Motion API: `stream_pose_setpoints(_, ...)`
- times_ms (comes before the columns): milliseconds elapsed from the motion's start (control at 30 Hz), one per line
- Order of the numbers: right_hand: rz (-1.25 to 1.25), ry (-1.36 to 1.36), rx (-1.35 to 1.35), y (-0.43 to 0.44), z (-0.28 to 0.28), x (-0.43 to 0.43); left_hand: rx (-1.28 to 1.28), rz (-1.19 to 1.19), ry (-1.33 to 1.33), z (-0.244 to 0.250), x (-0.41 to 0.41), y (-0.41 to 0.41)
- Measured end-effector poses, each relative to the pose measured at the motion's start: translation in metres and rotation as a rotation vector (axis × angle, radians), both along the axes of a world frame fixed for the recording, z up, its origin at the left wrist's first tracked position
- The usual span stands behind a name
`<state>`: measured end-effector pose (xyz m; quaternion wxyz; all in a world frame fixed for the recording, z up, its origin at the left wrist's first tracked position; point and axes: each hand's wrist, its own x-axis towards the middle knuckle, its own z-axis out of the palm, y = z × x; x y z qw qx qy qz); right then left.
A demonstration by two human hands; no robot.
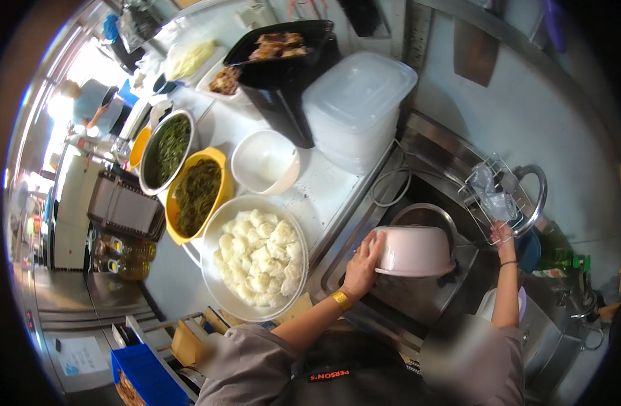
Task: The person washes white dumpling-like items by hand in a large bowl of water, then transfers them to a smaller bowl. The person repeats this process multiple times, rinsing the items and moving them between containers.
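My left hand [362, 263] grips the side of a pale pink bowl [414, 251], tipped on its side above the sink basin [460, 279]. Its mouth faces away from me, so the inside is hidden. Further right, my right hand [502, 233] reaches up to a wire rack [468, 195] beside the curved metal faucet [544, 195]. Grey, crumpled scrubbing pads [495, 203] sit in that rack. The fingers are at its lower edge, too small and partly hidden to tell their grip. Behind the pink bowl, a round metal vessel [432, 209] stands in the sink.
Left of the sink, a clear bowl of peeled white pieces [300, 284], a yellow colander [229, 188] and a white tub [285, 188] stand on the counter [315, 203]. Stacked plastic containers [356, 111] rise behind. Green bottles [559, 254] stand right. A person [94, 104] is far left.
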<state>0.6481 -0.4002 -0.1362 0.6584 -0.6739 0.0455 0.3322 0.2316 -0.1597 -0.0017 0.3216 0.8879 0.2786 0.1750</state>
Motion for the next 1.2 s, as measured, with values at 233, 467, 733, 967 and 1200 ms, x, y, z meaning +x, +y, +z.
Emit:
stream_pose_setpoints(233,0.532,-1.075,-0.915,0.009,0.041,-0.104,0.368,-0.189,-0.251,0.046,-0.025,0.0)
stream_pose_setpoints(467,0.583,-1.382,-0.824,0.12,0.273,-0.293,-0.123,0.217,-0.198,0.051,-0.062,-0.006)
stream_pose_setpoints(733,1.123,-1.462,-0.338,0.317,0.241,-0.492,-0.884,0.072,-0.491,-0.05,-0.091,-0.032)
stream_pose_setpoints(967,1.112,-1.205,-0.628,0.364,0.14,-0.51,-1.503,0.124,-0.332,-0.015,-0.144,-0.028)
stream_pose_setpoints(1200,1.078,-1.487,-0.53,0.369,0.142,-0.497,-0.789,0.028,-0.592,0.013,-0.132,-0.026)
